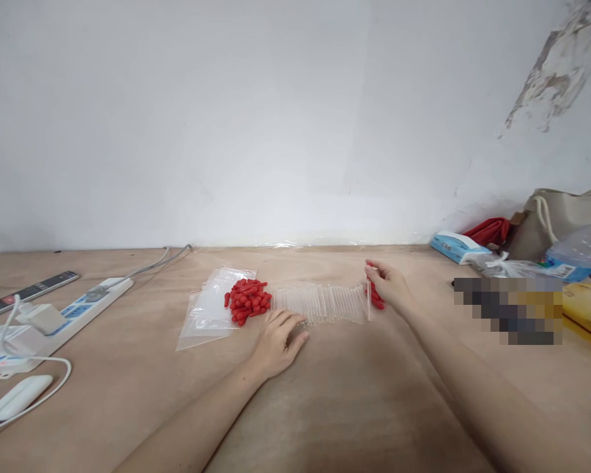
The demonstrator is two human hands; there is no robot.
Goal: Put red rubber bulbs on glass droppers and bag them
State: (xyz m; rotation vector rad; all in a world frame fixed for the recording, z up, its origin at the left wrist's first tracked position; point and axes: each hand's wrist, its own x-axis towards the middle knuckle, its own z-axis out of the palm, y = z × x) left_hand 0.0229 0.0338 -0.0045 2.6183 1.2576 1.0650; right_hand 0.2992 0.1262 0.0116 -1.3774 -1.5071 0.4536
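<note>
A row of thin clear tubes (320,304) lies side by side on the table. At its left end is a heap of red rubber bulbs (249,300), partly on clear plastic bags (213,309). My left hand (278,341) rests with fingers apart at the near left ends of the tubes and holds nothing. My right hand (387,282) pinches a dropper (369,295), a clear tube with a red bulb at its upper end, held nearly upright at the row's right end. More red pieces (377,301) lie just behind it, partly hidden by the hand.
On the left are a power strip (86,309) with plugs and cables, a remote control (29,293) and a white case (18,397). A blue tissue pack (459,247), bags and a large plastic bottle (581,249) stand at the right. A white wall (276,131) closes off the back.
</note>
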